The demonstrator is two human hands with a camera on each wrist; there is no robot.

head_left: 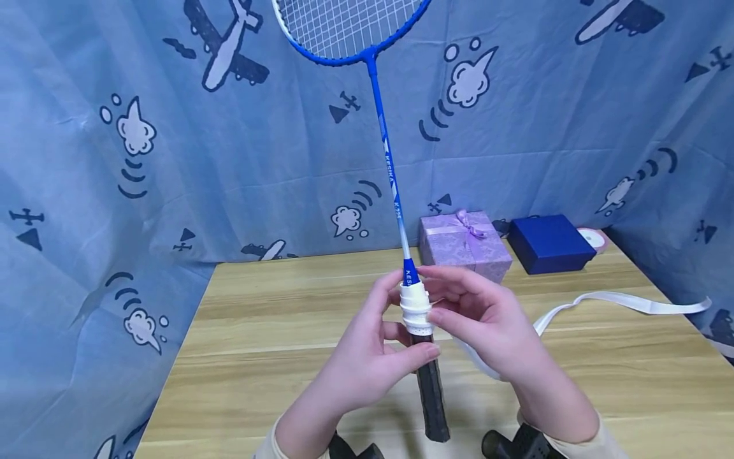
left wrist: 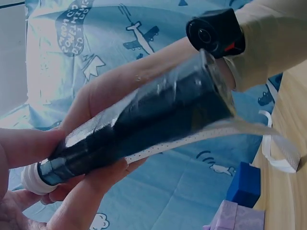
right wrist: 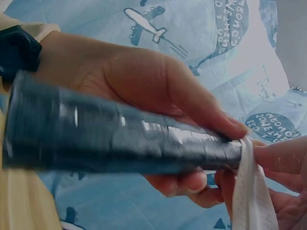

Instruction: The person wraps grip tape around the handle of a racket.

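A badminton racket with a blue and white shaft stands tilted, its head up and black handle down. White perforated grip tape is wound in overlapping turns round the top of the handle. My left hand holds the handle just below these turns, thumb across the front and fingers behind. At the wrapped part, my right hand pinches the tape between thumb and fingers. In the right wrist view the tape hangs off the handle's narrow end. The lower handle is bare of white tape.
A loose tape tail trails over the wooden table to the right. Behind stand a lilac gift box with a bow, a dark blue box and a pinkish-white roll. Patterned blue cloth hangs behind the table.
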